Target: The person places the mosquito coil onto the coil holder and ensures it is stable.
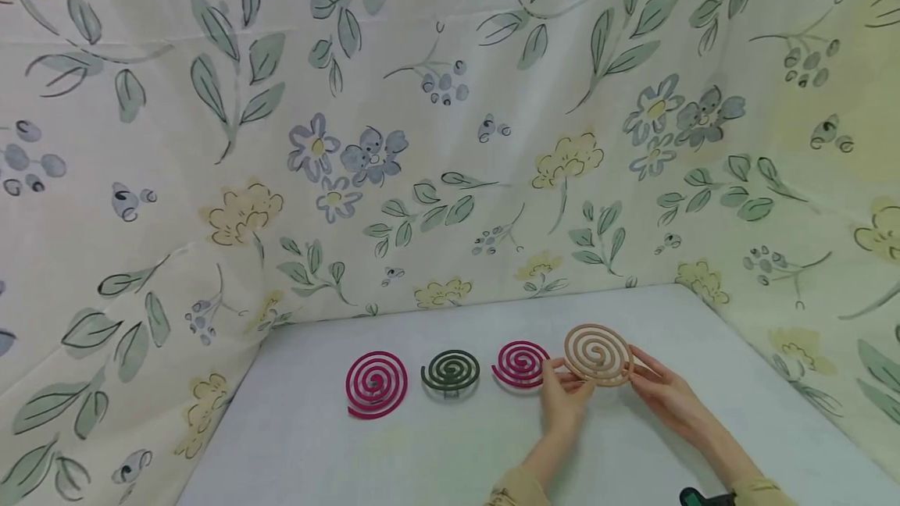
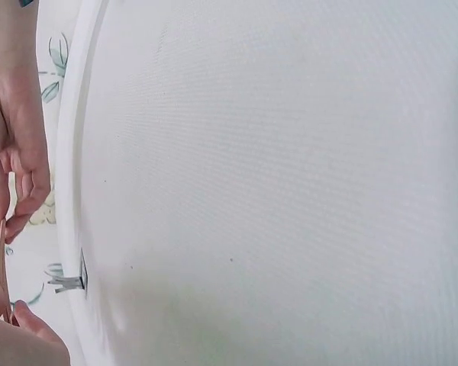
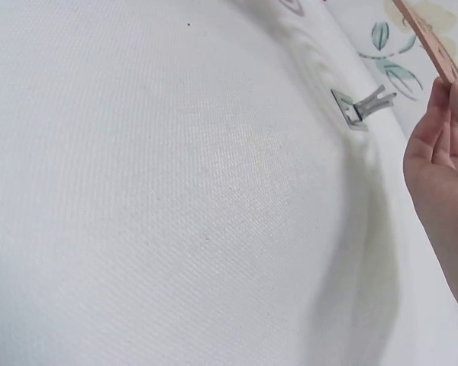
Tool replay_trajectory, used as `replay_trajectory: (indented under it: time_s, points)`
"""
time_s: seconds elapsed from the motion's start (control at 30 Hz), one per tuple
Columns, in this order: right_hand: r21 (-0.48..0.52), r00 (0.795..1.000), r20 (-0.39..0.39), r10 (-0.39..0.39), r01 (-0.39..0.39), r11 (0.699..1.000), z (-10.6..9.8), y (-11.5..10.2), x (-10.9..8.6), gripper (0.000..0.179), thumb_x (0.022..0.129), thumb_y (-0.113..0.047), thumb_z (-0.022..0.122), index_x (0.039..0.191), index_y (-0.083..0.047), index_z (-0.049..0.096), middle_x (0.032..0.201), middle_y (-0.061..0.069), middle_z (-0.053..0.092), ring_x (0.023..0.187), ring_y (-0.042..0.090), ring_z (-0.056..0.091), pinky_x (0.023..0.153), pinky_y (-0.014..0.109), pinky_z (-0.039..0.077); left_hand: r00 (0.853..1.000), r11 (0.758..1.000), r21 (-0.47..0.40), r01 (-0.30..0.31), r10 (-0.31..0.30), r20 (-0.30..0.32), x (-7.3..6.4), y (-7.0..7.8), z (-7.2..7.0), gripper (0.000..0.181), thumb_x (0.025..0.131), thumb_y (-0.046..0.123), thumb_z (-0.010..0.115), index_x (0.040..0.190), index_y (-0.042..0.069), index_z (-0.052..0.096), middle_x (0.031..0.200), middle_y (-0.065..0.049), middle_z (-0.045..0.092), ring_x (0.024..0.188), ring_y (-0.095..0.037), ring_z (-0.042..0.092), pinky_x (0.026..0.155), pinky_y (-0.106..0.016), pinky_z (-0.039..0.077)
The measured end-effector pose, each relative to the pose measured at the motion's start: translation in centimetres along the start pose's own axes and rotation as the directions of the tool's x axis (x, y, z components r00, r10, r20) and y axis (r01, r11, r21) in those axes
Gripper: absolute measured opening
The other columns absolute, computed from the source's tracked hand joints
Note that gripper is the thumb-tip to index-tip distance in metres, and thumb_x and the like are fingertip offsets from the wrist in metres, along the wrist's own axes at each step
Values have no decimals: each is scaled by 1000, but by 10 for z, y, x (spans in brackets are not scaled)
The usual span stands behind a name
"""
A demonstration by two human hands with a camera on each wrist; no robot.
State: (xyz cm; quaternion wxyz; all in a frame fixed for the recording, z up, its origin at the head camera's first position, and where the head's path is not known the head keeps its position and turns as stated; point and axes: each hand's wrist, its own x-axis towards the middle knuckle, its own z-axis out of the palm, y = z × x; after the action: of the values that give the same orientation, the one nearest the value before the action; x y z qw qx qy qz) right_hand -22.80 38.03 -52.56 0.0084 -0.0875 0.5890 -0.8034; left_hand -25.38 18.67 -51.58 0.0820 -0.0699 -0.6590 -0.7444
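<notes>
Both hands hold a tan mosquito coil (image 1: 597, 352) up over the right part of the table, its flat spiral facing the head view. My left hand (image 1: 565, 406) pinches its lower left edge, and my right hand (image 1: 666, 393) pinches the right edge. In the right wrist view the coil (image 3: 435, 49) shows edge-on, between the right hand's (image 3: 443, 171) thumb and fingers. A small metal coil stand (image 3: 359, 110), upright prongs on a flat base, stands on the table below and apart from the coil. The left wrist view shows that stand (image 2: 70, 282) too.
Left of the hands, a magenta coil (image 1: 522, 363), a dark green coil (image 1: 452, 369) and another magenta coil (image 1: 376, 383) form a row. Part of a stand shows beneath the green one. Floral cloth (image 1: 422, 139) hangs behind and beside the white table (image 1: 394, 467).
</notes>
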Motion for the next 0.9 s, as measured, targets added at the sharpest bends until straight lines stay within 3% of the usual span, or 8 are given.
replay_trajectory:
  time_s: [0.2,0.33,0.53,0.73,0.9]
  points:
    - [22,999,-42,6,-5,1000,-4,-3,1,47,98,3,41,117,-35,63,108,-14,65,97,-3,59,79,15,49,1000,998,-56,-1,2,21,1,2,-1,36,71,-8,74,98,-2,51,76,-14,64,63,-3,57,58,-15,49]
    - [46,1000,-25,13,-11,999,-6,-6,1,47,98,3,40,116,-34,63,108,-13,65,96,-2,60,79,15,49,995,1000,-28,11,-8,102,6,6,-5,47,71,-10,73,112,-7,51,75,-18,64,62,-3,58,58,-14,48]
    - [54,999,-48,13,-11,998,-5,-11,2,41,99,0,41,111,-31,64,109,-14,65,99,-4,59,82,14,49,967,999,38,37,-45,249,15,10,-12,62,72,-11,72,128,-11,48,78,-20,65,65,-6,61,62,-15,52]
    - [-23,994,-95,44,-46,999,-5,-12,2,33,100,-10,43,107,-36,62,110,-23,63,101,-10,57,85,11,47,963,997,-21,69,-61,263,15,11,-13,61,74,-11,70,130,-15,46,82,-24,65,69,-12,65,64,-15,52]
    - [-34,997,-38,61,-62,997,-11,-11,1,35,100,-9,43,120,-34,57,115,-22,61,105,-8,56,88,12,46,970,995,-61,79,-63,233,11,10,-11,59,74,-14,68,129,-15,47,82,-27,66,72,-25,68,66,-17,53]
